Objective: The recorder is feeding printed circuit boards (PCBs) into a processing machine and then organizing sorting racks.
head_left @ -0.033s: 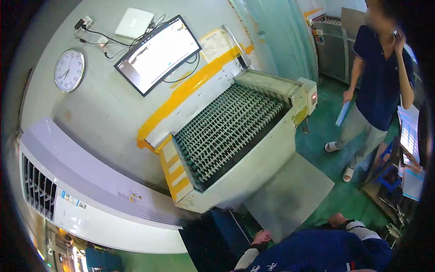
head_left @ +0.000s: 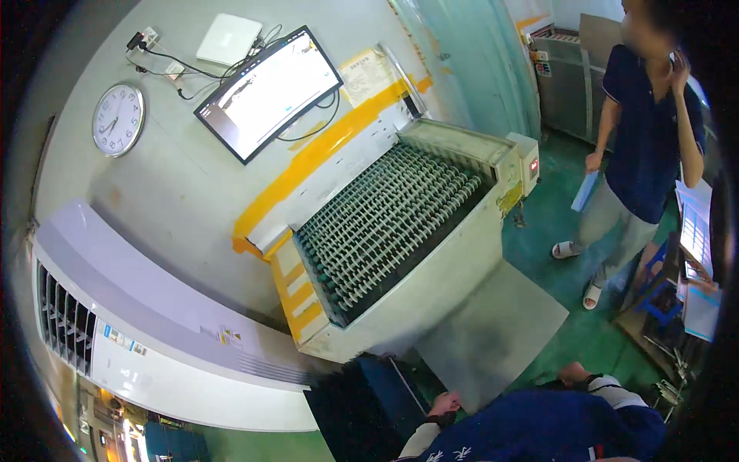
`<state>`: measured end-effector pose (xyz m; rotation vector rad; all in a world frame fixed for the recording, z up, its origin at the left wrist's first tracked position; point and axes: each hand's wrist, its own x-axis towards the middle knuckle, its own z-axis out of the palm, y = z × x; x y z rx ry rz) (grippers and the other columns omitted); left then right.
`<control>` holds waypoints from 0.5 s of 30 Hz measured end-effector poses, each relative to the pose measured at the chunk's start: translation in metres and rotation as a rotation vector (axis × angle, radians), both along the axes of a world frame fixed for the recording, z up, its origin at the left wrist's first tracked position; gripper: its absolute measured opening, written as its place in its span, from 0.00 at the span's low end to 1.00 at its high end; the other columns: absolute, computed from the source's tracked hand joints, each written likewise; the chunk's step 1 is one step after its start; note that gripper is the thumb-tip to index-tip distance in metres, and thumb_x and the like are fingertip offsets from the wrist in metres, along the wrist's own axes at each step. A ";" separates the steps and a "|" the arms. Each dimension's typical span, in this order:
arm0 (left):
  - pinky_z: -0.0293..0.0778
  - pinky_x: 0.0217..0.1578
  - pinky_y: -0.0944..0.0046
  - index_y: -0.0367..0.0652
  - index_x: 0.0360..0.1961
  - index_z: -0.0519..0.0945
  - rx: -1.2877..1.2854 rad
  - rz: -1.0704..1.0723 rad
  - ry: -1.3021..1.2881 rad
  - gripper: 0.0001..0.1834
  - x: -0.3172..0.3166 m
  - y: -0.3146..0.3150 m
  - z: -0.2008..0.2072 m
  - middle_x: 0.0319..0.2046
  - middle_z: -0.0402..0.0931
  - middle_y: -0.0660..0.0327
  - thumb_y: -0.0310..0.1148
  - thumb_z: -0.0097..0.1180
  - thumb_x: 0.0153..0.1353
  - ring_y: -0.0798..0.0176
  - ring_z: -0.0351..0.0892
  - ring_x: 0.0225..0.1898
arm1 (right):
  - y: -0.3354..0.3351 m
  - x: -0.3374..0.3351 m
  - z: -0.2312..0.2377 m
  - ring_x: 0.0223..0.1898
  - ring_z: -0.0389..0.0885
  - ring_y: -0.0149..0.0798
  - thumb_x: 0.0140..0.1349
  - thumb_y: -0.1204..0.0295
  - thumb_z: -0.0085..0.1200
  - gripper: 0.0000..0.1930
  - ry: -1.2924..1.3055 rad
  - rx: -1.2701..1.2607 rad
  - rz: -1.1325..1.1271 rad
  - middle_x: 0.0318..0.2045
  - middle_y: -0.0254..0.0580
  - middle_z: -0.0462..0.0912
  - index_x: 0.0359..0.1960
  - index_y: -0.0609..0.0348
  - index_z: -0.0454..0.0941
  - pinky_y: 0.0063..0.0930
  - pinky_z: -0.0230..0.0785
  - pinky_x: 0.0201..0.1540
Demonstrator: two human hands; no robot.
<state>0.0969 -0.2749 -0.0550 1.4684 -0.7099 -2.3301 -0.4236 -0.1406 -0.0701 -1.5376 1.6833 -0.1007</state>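
My left hand is low in the view, beside the near left corner of a flat grey sheet. Its fingers look curled together, and what they hold, if anything, cannot be made out. Off the sheet's right side, close to my body, is my right hand; its fingers are too small and hidden to read. Beyond the sheet stands a pale machine with a bed of ridged rollers. A dark rack with a bristly edge is left of my left hand.
A person stands at the right, holding a light-blue flat piece. Papers and panels lie on a stand at the right edge. A white air conditioner is at left; a screen and round clock hang on the wall.
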 end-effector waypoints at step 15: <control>0.77 0.30 0.64 0.38 0.46 0.76 0.035 -0.105 -0.035 0.19 0.010 -0.015 -0.018 0.34 0.80 0.57 0.42 0.52 0.62 0.61 0.81 0.30 | 0.012 0.008 -0.044 0.25 0.81 0.48 0.55 0.57 0.51 0.15 0.206 -0.060 0.020 0.27 0.45 0.83 0.25 0.54 0.83 0.43 0.73 0.28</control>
